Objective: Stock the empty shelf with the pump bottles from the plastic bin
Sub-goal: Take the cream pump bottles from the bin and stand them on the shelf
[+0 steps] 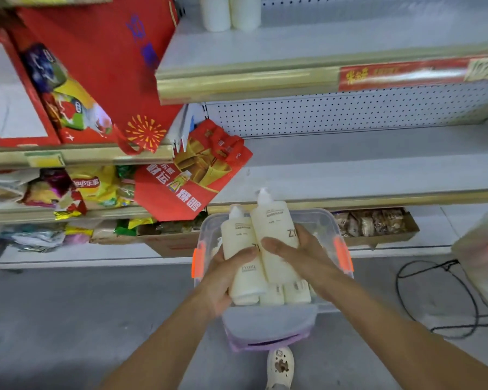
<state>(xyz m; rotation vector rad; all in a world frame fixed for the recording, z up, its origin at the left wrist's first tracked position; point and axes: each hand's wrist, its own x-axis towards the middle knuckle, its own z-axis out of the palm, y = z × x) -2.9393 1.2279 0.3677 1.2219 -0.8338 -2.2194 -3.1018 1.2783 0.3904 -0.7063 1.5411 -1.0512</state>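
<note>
My left hand (223,274) grips a cream pump bottle (241,243) and my right hand (302,254) grips a second, taller-looking one (273,223). Both bottles are held side by side just above the clear plastic bin (326,220) with orange latches, pumps pointing toward the shelves. More cream bottles (289,294) lie in the bin under them. Straight ahead is the bare grey shelf (350,167). Two white bottles (230,12) stand on the higher shelf (293,40) at the top of the view.
Red gift boxes (96,66) and snack bags (90,187) fill the left shelves; a red bag (186,175) hangs over the bare shelf's left end. A box of packaged snacks (375,223) sits low right. Another clear bin (482,257) and a black cable (434,299) lie on the floor.
</note>
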